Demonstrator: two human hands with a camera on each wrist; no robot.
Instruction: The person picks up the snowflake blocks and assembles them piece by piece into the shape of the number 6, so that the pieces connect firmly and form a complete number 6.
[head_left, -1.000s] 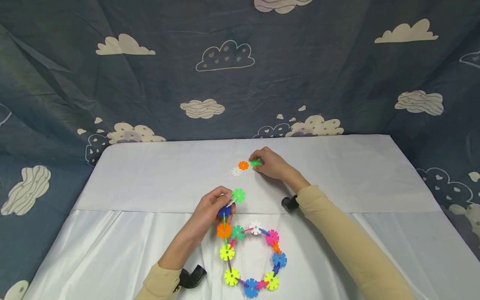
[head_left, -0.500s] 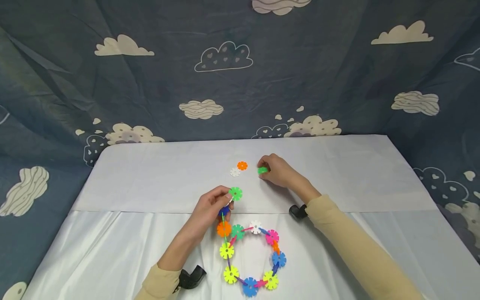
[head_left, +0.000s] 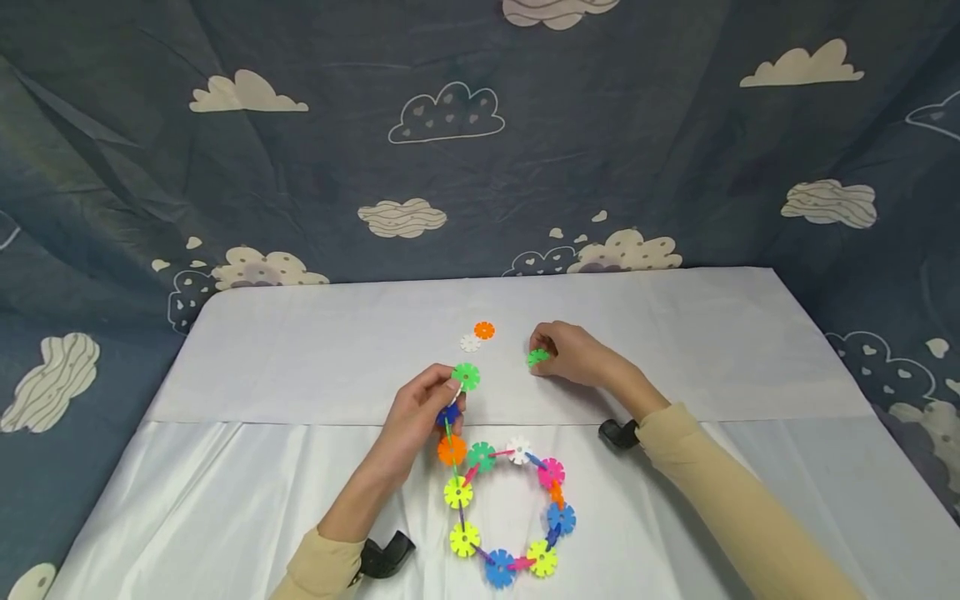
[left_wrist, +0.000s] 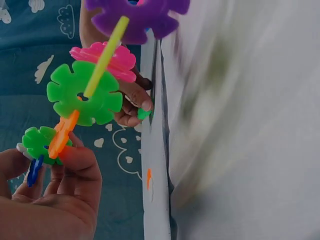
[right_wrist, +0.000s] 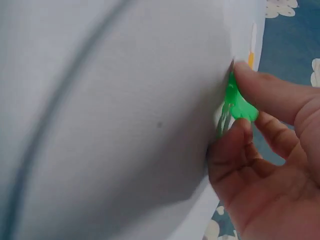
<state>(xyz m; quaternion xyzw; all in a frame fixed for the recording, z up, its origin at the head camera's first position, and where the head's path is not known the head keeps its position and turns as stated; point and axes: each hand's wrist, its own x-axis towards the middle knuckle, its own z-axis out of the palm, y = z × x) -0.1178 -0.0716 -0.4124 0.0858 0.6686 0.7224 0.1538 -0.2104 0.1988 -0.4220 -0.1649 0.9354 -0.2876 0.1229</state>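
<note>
In the head view my left hand (head_left: 411,421) pinches the end of a chain of notched plastic snowflake discs. A light green disc (head_left: 466,377) stands up at its fingertips, with a dark blue disc (head_left: 447,413) just below. From there the chain runs through an orange disc (head_left: 452,451) into a ring of linked discs, including a yellow one (head_left: 464,540). My right hand (head_left: 576,357) pinches a loose green disc (head_left: 537,357) between thumb and fingers, low over the cloth. The right wrist view shows this green disc (right_wrist: 242,107) edge-on, partly covered by the fingers.
An orange disc (head_left: 484,331) and a white disc (head_left: 470,342) lie side by side on the white tablecloth (head_left: 315,358), beyond the left hand. A dark cloth with cloud prints (head_left: 450,183) hangs behind the table. Black straps or mounts (head_left: 386,555) sit at both wrists.
My right hand has drawn the green disc away from the loose orange disc, to the right and nearer. My left hand has shifted slightly up and left with the chain's end.
</note>
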